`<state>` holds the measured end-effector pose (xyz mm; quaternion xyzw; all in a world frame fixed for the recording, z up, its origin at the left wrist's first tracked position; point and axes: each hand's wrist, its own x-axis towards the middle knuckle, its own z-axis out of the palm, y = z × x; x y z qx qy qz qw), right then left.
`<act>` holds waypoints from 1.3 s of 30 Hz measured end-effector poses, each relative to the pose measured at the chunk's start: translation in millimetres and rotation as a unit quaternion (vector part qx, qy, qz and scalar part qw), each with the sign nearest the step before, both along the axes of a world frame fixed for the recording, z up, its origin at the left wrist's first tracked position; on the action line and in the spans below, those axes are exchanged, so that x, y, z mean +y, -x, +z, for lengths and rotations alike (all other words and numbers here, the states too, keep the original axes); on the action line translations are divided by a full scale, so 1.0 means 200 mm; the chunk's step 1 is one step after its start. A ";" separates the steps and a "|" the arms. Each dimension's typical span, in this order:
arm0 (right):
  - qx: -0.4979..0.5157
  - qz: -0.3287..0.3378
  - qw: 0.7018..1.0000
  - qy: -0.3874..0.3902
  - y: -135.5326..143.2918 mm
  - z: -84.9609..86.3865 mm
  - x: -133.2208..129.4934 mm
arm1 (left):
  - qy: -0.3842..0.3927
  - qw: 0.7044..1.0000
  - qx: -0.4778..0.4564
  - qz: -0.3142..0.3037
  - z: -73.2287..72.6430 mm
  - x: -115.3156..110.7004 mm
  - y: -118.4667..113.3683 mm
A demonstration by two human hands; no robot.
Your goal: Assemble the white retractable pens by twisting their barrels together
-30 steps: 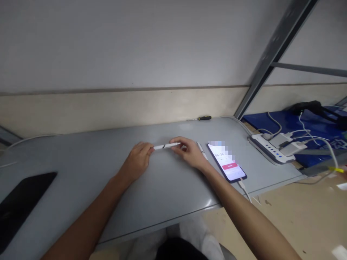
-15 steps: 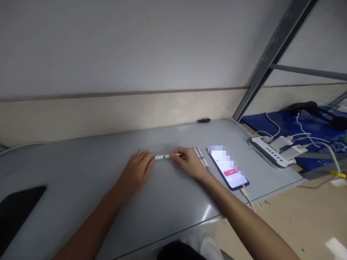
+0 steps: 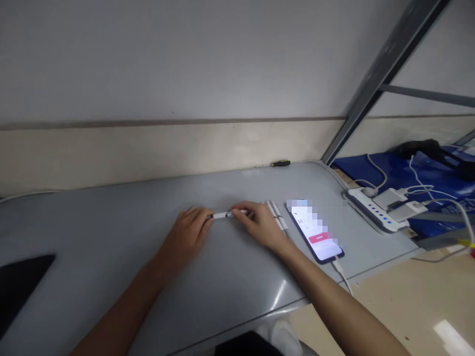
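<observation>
My left fingers [image 3: 202,214] and right fingers [image 3: 241,206] are closed on opposite ends of the white pen [image 3: 220,215], over the worktop [image 3: 230,267]; if one grip loosens, the pen could slip.

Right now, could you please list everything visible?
table: 1, grey, centre
held pen: 1, dark-banded white, centre
lying pens: at least 2, white, right of centre
phone: 1, dark-edged, right of lying pens
power strip: 1, white-grey, table's right
chargers: 2, white, in power strip
cables: several, white, mostly right
screwdriver: 1, black-yellow, table's far edge
flat item: 1, black, left edge
blue surface: 1, blue, far right
frame: 1, grey, right
wall: 1, grey-cream, behind
floor: 1, beige, lower right
left hand: 1, bare, on held pen
right hand: 1, bare, on held pen
</observation>
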<state>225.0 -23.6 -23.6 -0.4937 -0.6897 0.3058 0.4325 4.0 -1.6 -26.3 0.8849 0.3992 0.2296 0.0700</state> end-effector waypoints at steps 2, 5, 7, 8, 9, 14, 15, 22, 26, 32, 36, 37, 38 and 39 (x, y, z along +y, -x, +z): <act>-0.019 0.006 1.000 0.007 0.00 0.00 0.00 | 0.004 1.000 0.002 -0.001 0.00 0.00 0.00; -0.016 0.009 0.999 -0.032 -0.01 0.00 0.00 | 0.009 1.000 0.000 -0.002 0.00 -0.01 -0.01; -0.007 0.011 0.998 -0.061 -0.01 0.00 0.01 | 0.010 1.000 -0.003 -0.004 -0.01 0.00 -0.01; -0.004 0.008 0.998 -0.066 -0.01 0.00 0.01 | 0.009 1.000 -0.004 -0.004 -0.01 0.00 0.00; -0.002 0.004 0.998 -0.063 0.00 0.00 0.01 | 0.006 1.000 -0.006 -0.003 -0.01 0.00 0.00; -0.059 0.016 0.997 -0.056 0.00 -0.01 0.00 | 0.008 1.000 0.000 -0.002 -0.01 -0.01 -0.01; -0.068 0.021 0.995 -0.066 0.00 -0.01 0.00 | 0.011 1.000 0.003 -0.003 -0.01 -0.02 -0.01; -0.088 0.042 0.988 -0.123 -0.01 -0.03 0.00 | 0.032 0.999 0.004 -0.005 -0.02 -0.02 -0.01; -0.123 0.023 0.978 -0.170 0.00 -0.04 -0.01 | 0.039 0.999 0.003 0.001 -0.01 -0.03 -0.01; -0.157 0.039 0.979 -0.121 0.01 -0.04 -0.02 | 0.055 0.998 0.001 0.016 0.00 -0.03 -0.02; -0.188 0.042 0.975 -0.109 0.00 -0.05 -0.02 | 0.074 0.997 0.007 0.021 0.01 -0.04 -0.02; -0.188 0.038 0.975 -0.115 0.00 -0.06 -0.02 | 0.080 0.997 0.006 0.021 0.00 -0.04 -0.02; -0.188 0.033 0.974 -0.123 0.00 -0.06 -0.02 | 0.086 0.996 0.004 0.021 0.00 -0.04 -0.02; -0.190 0.027 0.972 -0.132 0.00 -0.07 -0.02 | 0.093 0.995 0.002 0.022 0.00 -0.05 -0.02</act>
